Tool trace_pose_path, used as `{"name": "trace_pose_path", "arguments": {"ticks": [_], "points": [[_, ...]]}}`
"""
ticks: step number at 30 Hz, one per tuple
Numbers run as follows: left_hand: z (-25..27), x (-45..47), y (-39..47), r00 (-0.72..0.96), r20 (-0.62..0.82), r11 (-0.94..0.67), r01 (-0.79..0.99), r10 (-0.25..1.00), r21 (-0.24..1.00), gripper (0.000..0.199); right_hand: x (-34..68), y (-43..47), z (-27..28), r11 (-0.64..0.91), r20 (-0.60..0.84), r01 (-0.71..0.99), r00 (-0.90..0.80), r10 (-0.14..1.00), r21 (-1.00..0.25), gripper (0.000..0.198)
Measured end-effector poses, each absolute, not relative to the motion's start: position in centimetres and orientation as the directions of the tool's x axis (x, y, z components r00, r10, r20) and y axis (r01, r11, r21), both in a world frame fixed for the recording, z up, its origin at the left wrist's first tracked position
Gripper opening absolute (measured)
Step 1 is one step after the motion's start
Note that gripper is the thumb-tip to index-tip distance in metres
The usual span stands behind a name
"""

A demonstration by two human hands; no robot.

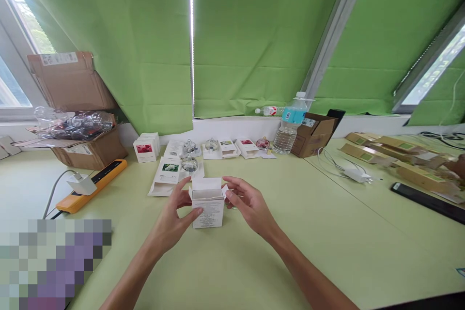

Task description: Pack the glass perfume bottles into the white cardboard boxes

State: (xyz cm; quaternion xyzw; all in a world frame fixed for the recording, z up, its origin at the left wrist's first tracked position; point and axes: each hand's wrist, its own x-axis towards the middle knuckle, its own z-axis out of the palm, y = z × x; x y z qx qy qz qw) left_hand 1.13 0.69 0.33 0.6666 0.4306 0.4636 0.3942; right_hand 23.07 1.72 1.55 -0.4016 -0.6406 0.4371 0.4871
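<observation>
Bulging with shiny, crinkled plastic (80, 123), an open carton (85, 152) of brown cardboard stands far left of our white box (209, 215) and beyond it. Nearer the box on that side lies a long orange power strip (103, 179), a smooth white adapter (80, 184) against it. Behind the box to its left we see a tight stack (146, 147) of white packs with a red panel, then a flat card pack (168, 177) and a round, glossy glass jar (189, 164).

Our left hand (176, 218) grips the box's left side, thumb on the printed front. The box, an upright oblong of thin, matte card with raised flaps, appears to rest on the pale green table (232, 276). Our right hand (250, 203), apart from the left, touches the box's right flap; we cannot tell whether it pinches it.

Beyond the box to its right stands a clear, ridged bottle (285, 138) beside a small carton (315, 135). Far right of the box, long gold packs (425, 179) lie loosely behind a flat black slab (432, 203).
</observation>
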Motion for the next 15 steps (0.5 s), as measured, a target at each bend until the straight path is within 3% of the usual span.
{"name": "trace_pose_path", "arguments": {"ticks": [7,11,15], "points": [[0.2,1.1,0.9,0.283,0.197,-0.265,0.226,0.939,0.937,0.032,23.5,2.1,1.5,0.335,0.340,0.111,0.024,0.940,-0.936,0.035],[0.4,0.7,1.0,0.242,0.165,-0.220,0.223,0.956,0.950,0.033,24.3,2.7,1.5,0.342,0.379,0.242,0.129,0.916,-0.908,0.033],[0.6,0.3,1.3,0.177,0.116,-0.147,0.175,0.977,0.973,0.041,25.0,3.4,1.1,0.269,0.350,0.424,0.126,0.928,-0.865,0.035]]}}
